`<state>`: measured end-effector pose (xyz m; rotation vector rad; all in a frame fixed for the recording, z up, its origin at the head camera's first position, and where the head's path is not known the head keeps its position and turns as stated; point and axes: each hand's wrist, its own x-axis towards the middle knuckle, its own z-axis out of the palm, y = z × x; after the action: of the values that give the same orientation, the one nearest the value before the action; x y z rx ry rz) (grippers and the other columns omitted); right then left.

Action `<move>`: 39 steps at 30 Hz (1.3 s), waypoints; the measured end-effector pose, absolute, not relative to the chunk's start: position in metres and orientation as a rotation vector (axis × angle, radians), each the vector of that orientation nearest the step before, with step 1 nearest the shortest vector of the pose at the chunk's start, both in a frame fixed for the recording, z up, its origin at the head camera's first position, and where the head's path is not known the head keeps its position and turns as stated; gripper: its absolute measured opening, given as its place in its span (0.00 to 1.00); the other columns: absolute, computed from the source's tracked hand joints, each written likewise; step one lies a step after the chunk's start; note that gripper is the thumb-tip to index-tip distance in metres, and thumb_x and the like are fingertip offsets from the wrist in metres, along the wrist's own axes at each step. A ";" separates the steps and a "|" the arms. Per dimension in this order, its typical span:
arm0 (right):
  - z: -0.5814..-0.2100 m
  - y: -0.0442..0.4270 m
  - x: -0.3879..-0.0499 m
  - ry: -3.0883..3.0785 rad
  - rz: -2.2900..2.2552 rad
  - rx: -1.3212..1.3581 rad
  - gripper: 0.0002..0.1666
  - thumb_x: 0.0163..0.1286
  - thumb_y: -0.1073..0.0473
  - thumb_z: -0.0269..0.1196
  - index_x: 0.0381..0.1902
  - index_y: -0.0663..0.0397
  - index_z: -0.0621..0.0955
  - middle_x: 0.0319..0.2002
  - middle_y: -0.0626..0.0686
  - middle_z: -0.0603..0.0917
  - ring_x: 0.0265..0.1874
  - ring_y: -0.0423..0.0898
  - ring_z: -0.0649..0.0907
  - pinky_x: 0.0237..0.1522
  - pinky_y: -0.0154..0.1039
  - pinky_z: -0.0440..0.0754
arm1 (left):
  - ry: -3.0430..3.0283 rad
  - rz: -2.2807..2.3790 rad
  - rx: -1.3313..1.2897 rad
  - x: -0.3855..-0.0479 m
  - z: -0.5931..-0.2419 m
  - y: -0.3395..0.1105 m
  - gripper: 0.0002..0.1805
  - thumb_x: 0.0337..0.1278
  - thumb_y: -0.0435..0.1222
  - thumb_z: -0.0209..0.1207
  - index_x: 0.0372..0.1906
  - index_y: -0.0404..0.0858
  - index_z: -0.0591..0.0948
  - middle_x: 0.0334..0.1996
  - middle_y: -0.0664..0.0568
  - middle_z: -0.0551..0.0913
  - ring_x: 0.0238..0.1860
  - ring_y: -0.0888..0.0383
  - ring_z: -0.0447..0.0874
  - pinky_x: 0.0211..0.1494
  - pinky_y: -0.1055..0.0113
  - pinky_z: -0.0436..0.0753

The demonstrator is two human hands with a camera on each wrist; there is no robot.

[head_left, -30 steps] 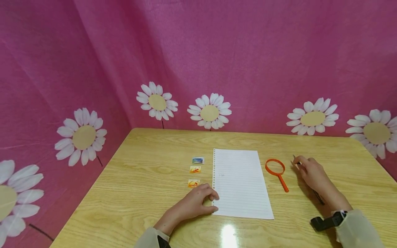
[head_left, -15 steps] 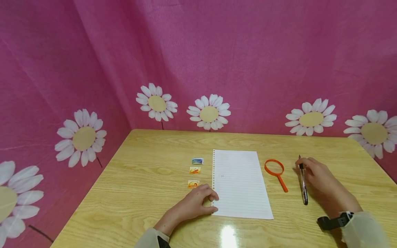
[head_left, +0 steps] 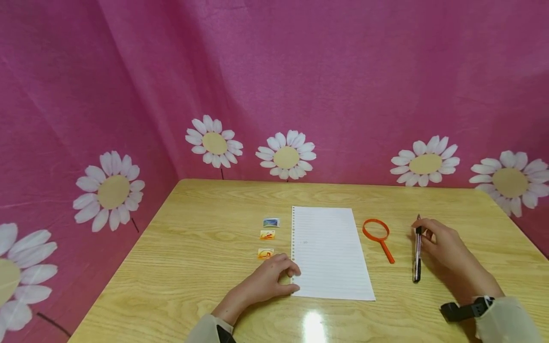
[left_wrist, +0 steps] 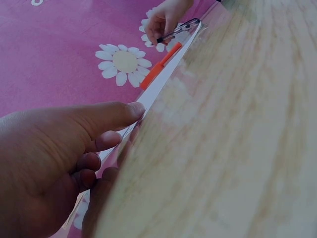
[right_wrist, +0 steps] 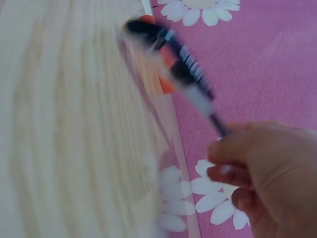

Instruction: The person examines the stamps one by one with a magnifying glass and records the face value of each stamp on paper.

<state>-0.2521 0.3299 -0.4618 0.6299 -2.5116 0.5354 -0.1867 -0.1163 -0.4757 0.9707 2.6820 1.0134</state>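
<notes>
My right hand [head_left: 442, 243] pinches a clear-barrelled pen [head_left: 418, 259] close to its far end. The rest of the pen points back toward the near side of the table; it is blurred in the right wrist view, with the right hand [right_wrist: 277, 173] at one end. Fingers relaxed, my left hand [head_left: 272, 281] rests at the lower left edge of a lined, hole-punched sheet of paper [head_left: 330, 257]. Its thumb [left_wrist: 131, 110] touches the paper's edge in the left wrist view. A small faint pencil-like mark shows on the sheet.
Between the sheet and the right hand lies an orange magnifying glass [head_left: 387, 251]. Left of the sheet are a blue stamp-like picture [head_left: 271, 222] and two yellow-orange ones [head_left: 268, 235], the lower partly behind the left hand. A pink daisy-print cloth [head_left: 351, 95] hangs behind the wooden table [head_left: 206, 228].
The pen, earlier mostly hidden by the right hand, has swung out to the left of it and is visible along its length. My left hand stays at the sheet's edge.
</notes>
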 end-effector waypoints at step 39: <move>-0.461 0.315 -0.245 -1.926 2.095 0.243 0.11 0.73 0.62 0.57 0.48 0.47 0.83 0.31 0.39 0.85 0.29 0.32 0.79 0.30 0.23 0.75 | 2.716 1.002 1.051 -0.186 -0.477 -0.117 0.12 0.56 0.42 0.68 0.43 0.44 0.81 0.34 0.57 0.75 0.37 0.69 0.69 0.45 0.75 0.72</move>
<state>-0.2445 0.3147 -0.4610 0.2428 -1.9258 2.0953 -0.1864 -0.1171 -0.4768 1.0512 2.7162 1.0022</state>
